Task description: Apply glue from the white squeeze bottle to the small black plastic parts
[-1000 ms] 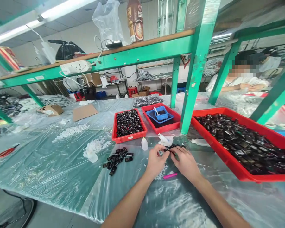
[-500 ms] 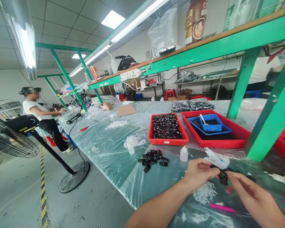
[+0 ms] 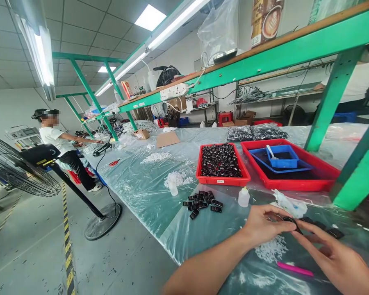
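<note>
OK, L hand (image 3: 263, 221), R hand (image 3: 332, 248) pinch blk pc (image 3: 290, 220), long axis down-R.

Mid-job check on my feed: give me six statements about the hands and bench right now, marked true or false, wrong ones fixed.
1. The left hand and right hand hold a small black part between them. True.
2. The pink stick lies beside a pile of small white pieces. True.
3. The right hand grips the pink stick. False: the stick lies on the table.
4. The blue box sits within a red tray. True.
5. In this view, the white bottle is left of the loose black pieces. False: the bottle is to their right.
6. The left hand is empty. False: it holds the small black part.
</note>
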`<state>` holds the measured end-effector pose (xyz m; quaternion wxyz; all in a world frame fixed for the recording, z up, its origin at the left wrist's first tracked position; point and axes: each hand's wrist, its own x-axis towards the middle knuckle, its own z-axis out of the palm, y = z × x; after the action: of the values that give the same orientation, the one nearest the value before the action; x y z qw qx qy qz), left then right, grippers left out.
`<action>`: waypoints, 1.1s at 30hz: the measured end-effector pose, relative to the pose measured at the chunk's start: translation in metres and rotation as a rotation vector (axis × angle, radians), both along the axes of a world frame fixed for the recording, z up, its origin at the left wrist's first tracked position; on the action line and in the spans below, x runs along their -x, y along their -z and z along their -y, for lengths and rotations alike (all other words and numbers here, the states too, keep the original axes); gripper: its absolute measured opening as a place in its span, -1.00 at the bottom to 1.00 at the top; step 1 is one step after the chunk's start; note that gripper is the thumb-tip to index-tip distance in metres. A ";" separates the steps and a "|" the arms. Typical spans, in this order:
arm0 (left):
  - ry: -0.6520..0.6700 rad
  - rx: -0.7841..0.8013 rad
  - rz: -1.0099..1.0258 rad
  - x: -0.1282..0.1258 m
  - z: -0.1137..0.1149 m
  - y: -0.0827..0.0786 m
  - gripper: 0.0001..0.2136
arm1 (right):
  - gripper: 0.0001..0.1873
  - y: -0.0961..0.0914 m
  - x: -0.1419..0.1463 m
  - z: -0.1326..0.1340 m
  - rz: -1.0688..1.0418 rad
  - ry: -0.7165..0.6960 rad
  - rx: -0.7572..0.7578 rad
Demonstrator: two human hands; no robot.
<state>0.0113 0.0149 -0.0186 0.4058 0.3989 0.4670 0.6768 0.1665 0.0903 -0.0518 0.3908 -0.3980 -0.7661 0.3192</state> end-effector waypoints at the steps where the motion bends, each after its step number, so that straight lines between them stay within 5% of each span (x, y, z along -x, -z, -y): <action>1: 0.005 -0.002 -0.016 0.000 -0.001 0.002 -0.51 | -0.46 0.000 -0.001 -0.002 0.033 -0.018 0.079; 4: 0.013 -0.020 -0.134 0.003 -0.002 0.005 -0.59 | -0.41 -0.003 -0.003 -0.006 0.099 -0.042 0.224; 9: -0.085 -0.001 -0.695 0.013 0.008 0.000 -0.81 | -0.38 -0.024 -0.004 0.004 0.012 0.141 0.016; 15: -0.039 0.062 -1.222 0.022 0.015 0.003 -0.90 | -0.44 -0.033 0.001 0.015 -0.170 0.151 -0.046; 22: 0.066 0.022 -1.390 0.023 0.017 0.011 -0.93 | -0.74 -0.028 0.003 0.019 -0.191 0.122 -0.054; 33: 0.070 0.014 -1.478 0.029 0.019 0.011 -0.88 | -0.82 -0.033 0.004 0.024 -0.152 0.126 -0.012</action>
<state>-0.0173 -0.0046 -0.0293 0.0096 0.7628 0.6096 0.2155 0.1625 0.0666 -0.0188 0.4694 -0.4175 -0.7098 0.3186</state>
